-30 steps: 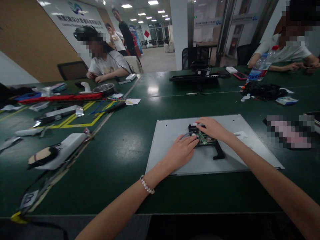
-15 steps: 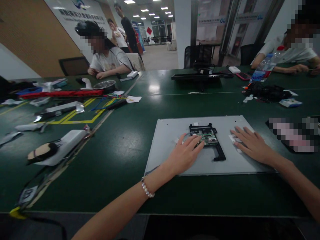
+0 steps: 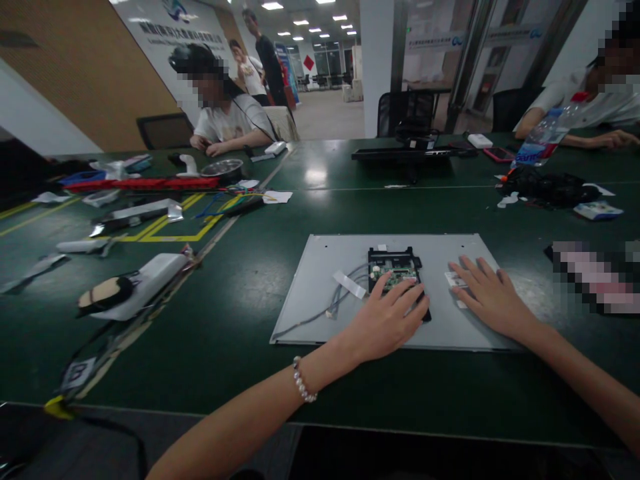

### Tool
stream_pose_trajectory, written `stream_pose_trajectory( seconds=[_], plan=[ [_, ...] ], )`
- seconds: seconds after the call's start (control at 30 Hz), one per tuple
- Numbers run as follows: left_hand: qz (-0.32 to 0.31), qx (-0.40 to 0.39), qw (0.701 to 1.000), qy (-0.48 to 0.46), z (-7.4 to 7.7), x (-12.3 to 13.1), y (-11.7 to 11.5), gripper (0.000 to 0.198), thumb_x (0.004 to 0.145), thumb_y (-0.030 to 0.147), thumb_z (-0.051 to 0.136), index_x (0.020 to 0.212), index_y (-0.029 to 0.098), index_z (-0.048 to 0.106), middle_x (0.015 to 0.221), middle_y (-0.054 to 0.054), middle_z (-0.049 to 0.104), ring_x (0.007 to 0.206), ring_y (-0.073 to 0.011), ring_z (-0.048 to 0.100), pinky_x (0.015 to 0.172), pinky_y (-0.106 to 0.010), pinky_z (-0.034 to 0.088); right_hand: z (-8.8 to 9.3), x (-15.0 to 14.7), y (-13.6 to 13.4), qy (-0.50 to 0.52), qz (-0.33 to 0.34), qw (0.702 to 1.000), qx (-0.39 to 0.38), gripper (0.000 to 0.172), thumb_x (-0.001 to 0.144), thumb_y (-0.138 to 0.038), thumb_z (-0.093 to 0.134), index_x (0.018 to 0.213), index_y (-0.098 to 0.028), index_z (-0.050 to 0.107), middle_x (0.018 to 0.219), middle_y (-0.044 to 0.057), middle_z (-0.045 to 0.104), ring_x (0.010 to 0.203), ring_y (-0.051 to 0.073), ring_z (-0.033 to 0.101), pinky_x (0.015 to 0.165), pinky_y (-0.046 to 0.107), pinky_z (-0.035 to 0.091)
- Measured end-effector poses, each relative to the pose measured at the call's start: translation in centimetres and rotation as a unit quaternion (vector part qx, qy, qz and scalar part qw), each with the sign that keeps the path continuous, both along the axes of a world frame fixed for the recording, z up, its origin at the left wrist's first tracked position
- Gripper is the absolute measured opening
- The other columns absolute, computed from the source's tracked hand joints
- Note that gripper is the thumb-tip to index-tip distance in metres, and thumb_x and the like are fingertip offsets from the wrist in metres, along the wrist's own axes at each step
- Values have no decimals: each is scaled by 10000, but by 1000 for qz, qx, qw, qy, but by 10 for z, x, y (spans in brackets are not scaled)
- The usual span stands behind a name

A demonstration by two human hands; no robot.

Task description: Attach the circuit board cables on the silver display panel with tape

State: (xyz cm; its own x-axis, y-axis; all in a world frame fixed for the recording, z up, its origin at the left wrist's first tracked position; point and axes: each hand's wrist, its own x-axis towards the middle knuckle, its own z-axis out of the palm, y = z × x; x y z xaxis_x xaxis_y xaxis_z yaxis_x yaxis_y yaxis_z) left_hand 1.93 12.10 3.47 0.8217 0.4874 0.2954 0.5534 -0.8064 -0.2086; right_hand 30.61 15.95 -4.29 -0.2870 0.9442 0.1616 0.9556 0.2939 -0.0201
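Observation:
A flat grey panel (image 3: 320,267) lies on the green table in front of me. On its middle sits a green circuit board (image 3: 384,280) in a black plastic frame (image 3: 393,254). My left hand (image 3: 390,320) rests over the lower right part of the board and frame, fingers spread, hiding some of both. Grey cables (image 3: 305,321) run from the board to the panel's left corner, with a strip of whitish tape (image 3: 349,285) across them. My right hand (image 3: 490,293) lies flat on the panel's right side, fingers apart, partly covering a white label (image 3: 456,280).
A dark monitor-like bar (image 3: 400,155) stands farther back. Bottles (image 3: 537,143) and a tangled black bundle (image 3: 547,189) are at the right, near a blurred-out flat object (image 3: 595,277). Leftward lie a white wrapped device (image 3: 150,287) and a red strip (image 3: 150,185). Two people sit across the table.
My left hand has slid right and toward me across the board, uncovering the cables and tape. My right hand stays flat on the panel. The view has shifted slightly.

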Motion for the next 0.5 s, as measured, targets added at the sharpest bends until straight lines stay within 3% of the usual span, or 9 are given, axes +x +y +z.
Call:
stream_pose_trajectory(
  seconds=[0.23,0.37,0.5],
  plan=[
    [-16,5,1000,-8,-3,0,-3,369,996,305,397,1306,165,542,1390,-113,523,1329,-270,410,1128,-536,270,0,-62,1,19,46,998,37,581,954,-415,320,1477,-165,362,1547,169,339,1447,338,241,1125,574,239],
    [-19,-9,1000,-17,-3,-3,-3,384,1002,326,378,1305,156,541,1361,-108,547,1311,-261,425,1134,-530,263,3,-94,2,30,92,994,44,647,878,-292,436,1480,-78,331,1568,217,260,1461,354,184,1137,560,226],
    [-7,-16,1000,-22,-1,-3,0,411,999,366,385,1313,149,537,1353,-108,552,1294,-263,439,1150,-521,246,7,-124,7,42,131,990,35,608,898,-284,459,1471,-107,361,1567,211,267,1458,358,192,1138,575,220]
  ],
)
